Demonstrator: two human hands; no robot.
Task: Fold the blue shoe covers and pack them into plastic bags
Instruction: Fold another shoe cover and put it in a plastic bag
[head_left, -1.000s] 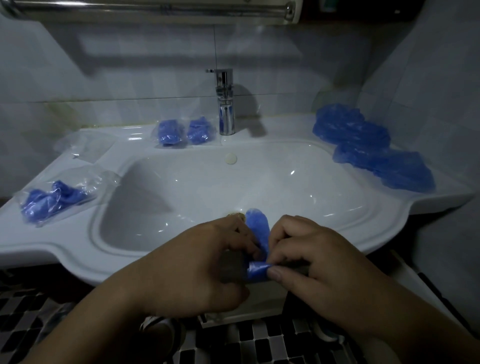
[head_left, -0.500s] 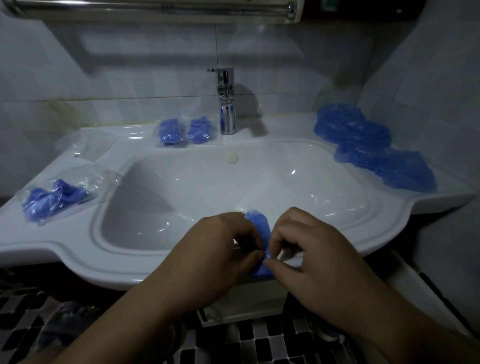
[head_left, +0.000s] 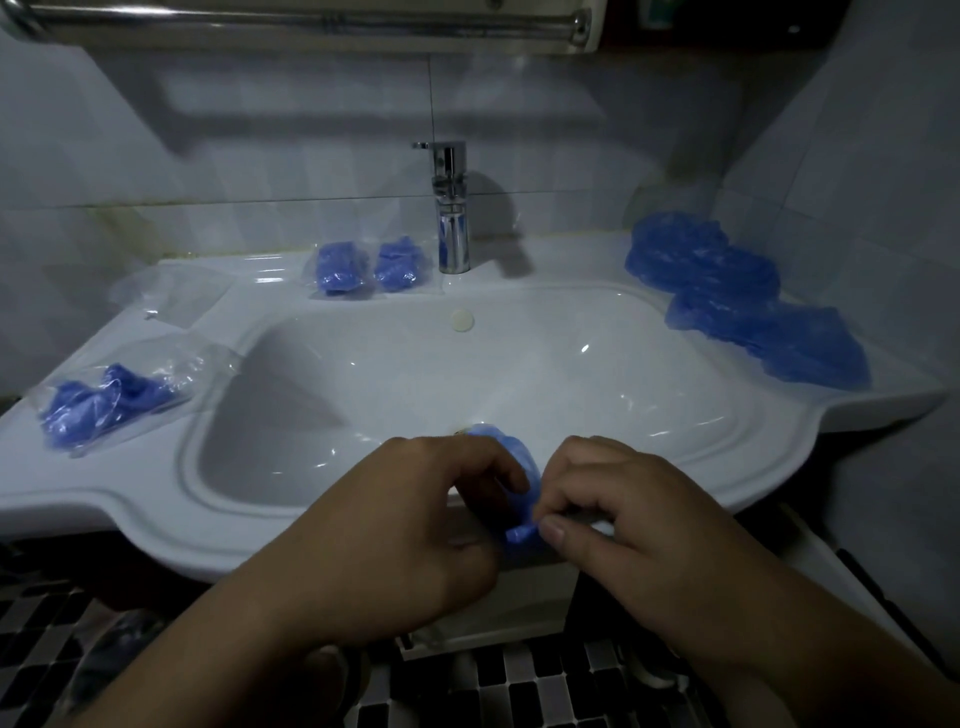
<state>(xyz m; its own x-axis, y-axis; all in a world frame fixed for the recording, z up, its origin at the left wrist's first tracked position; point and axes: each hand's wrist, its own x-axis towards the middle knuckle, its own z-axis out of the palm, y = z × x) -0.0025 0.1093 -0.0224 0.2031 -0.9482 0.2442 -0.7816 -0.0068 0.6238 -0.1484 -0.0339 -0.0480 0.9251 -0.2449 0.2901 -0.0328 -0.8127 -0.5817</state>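
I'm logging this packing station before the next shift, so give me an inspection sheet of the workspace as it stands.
Surface: white sink, used as the bench.
Job's things: one cover held over the front rim; loose covers piled at right; filled left bag; two filled tap bags left of the tap; empty bag at back left.
Clutter: nothing seen.
Grippers: left hand and right hand both pinch the cover.
Cables: nothing seen.
Surroundings: tiled wall, rail above, checked floor below.
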